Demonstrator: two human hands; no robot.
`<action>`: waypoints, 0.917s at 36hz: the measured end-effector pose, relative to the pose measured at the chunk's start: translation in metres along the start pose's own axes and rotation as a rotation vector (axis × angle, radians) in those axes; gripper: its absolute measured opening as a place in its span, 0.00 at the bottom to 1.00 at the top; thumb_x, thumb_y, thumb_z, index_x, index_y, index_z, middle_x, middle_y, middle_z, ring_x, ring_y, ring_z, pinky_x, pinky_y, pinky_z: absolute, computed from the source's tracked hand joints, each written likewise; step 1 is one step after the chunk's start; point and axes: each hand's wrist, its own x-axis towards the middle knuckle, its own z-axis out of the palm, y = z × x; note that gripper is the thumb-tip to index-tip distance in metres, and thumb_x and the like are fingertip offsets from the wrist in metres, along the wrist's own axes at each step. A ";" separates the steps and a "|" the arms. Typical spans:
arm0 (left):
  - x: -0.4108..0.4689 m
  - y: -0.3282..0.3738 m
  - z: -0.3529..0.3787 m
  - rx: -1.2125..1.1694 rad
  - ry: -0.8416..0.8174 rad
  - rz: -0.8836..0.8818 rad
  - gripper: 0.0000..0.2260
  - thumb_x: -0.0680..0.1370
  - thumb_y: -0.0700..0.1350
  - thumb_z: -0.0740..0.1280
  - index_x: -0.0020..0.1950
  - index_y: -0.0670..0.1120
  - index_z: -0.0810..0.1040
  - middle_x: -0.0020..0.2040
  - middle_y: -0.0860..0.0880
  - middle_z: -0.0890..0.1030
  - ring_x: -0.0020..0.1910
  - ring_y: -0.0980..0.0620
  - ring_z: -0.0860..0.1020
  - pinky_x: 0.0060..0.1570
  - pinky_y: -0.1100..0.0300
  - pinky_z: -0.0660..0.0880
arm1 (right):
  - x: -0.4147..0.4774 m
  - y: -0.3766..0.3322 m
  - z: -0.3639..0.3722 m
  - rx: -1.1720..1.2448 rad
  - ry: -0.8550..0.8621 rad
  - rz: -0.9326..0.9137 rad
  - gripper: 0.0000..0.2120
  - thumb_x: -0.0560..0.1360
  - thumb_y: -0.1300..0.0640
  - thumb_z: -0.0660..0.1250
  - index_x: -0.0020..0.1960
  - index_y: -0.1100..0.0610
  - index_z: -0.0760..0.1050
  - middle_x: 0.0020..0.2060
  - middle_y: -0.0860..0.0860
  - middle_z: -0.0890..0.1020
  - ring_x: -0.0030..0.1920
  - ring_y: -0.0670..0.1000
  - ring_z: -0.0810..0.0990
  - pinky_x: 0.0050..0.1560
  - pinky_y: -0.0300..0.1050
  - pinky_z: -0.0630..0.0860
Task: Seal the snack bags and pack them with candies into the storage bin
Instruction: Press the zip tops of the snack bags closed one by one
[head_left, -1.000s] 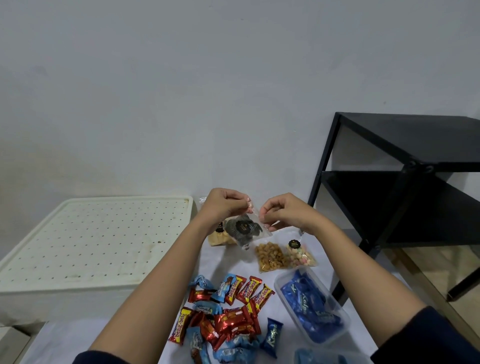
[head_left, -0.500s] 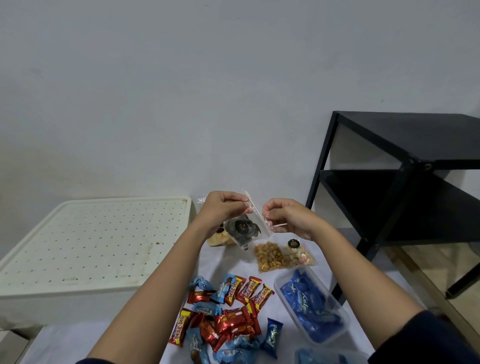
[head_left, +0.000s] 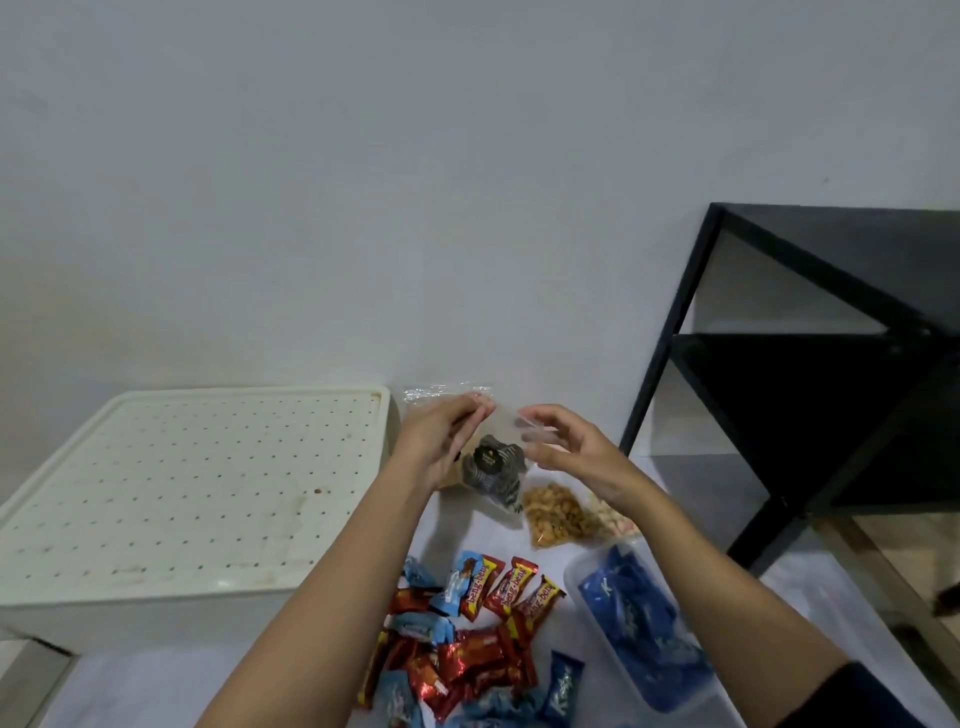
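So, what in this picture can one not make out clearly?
Head view only.
- Snack bag seal, open or closed: clear plastic, blurred.
- Right hand grip on it: motion blur.
- Tan bag: mostly hidden by the left hand.
- Storage bin inside: covered by its lid.
- Candy pile: cut off by the bottom edge.

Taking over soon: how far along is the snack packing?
Done: nothing visibly packed; the white bin is lidded. In hand: left hand and right hand hold the dark-snack bag at its top. Left: peanut bag, wrapped candies, blue-candy tub, all unpacked.
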 end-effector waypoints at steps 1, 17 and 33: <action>0.001 -0.002 -0.001 -0.037 0.006 -0.013 0.05 0.75 0.28 0.62 0.43 0.31 0.77 0.34 0.40 0.81 0.32 0.50 0.83 0.39 0.64 0.81 | 0.004 0.006 0.003 -0.016 0.007 -0.008 0.20 0.68 0.49 0.74 0.58 0.46 0.73 0.61 0.46 0.77 0.61 0.46 0.76 0.58 0.44 0.76; 0.041 -0.093 -0.087 0.694 0.022 0.107 0.32 0.71 0.43 0.73 0.71 0.50 0.61 0.69 0.46 0.68 0.66 0.46 0.70 0.63 0.48 0.73 | 0.070 0.069 0.022 0.151 0.141 0.155 0.06 0.77 0.65 0.64 0.46 0.56 0.79 0.47 0.55 0.84 0.48 0.54 0.84 0.42 0.42 0.80; 0.078 -0.121 -0.125 0.764 0.342 0.253 0.33 0.75 0.40 0.69 0.76 0.47 0.55 0.63 0.50 0.69 0.59 0.52 0.72 0.52 0.64 0.73 | 0.127 0.112 0.067 -0.170 0.405 0.154 0.03 0.72 0.65 0.70 0.44 0.59 0.78 0.35 0.44 0.78 0.37 0.42 0.77 0.37 0.32 0.76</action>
